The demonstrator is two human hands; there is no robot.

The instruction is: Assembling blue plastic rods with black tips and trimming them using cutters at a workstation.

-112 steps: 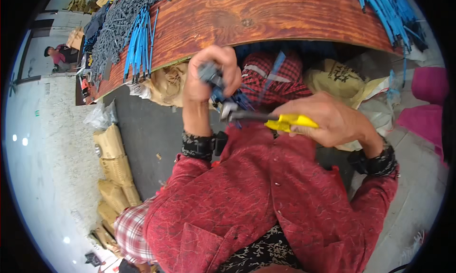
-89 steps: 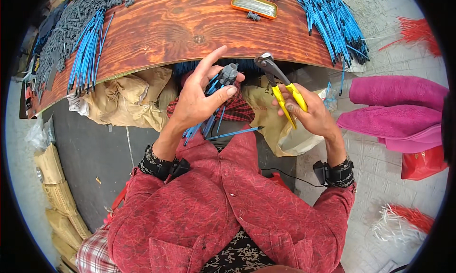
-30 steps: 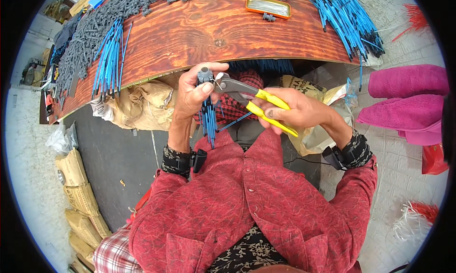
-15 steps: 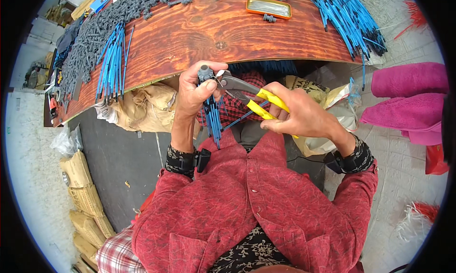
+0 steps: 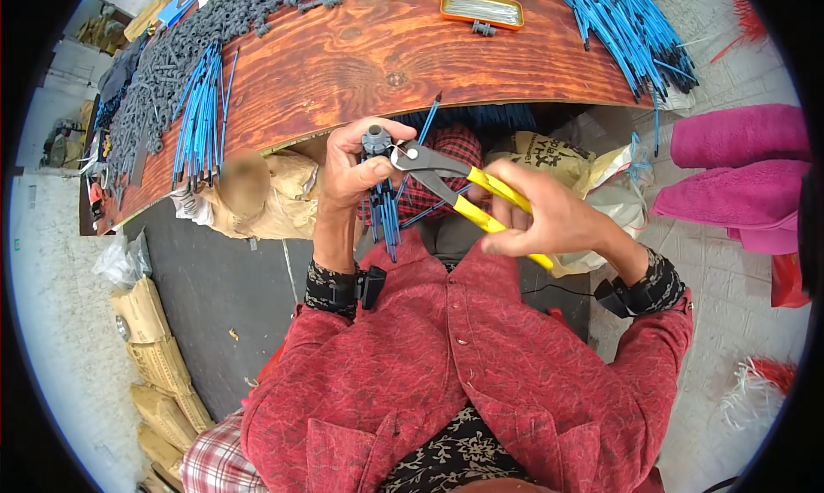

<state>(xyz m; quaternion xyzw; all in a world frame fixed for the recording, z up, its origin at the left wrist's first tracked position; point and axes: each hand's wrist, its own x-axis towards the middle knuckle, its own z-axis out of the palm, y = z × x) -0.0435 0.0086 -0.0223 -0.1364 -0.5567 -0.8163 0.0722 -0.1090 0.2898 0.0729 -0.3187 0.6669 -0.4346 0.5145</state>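
The hub (image 5: 375,138), seemingly part filled with sticks (image 5: 387,223), is held by the left hand (image 5: 350,169), pliers (image 5: 432,160) by the right hand (image 5: 556,210), with spare sticks (image 5: 631,42) left by the worktop's (image 5: 515,68) right edge.

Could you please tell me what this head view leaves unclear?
Head view, held blue rods: upper parts hidden by the left hand.
Head view, pliers: one handle partly covered by the right hand.
Head view, grey pile: cut off by the top edge.
Head view, thin pieces in the tin: too small to count.
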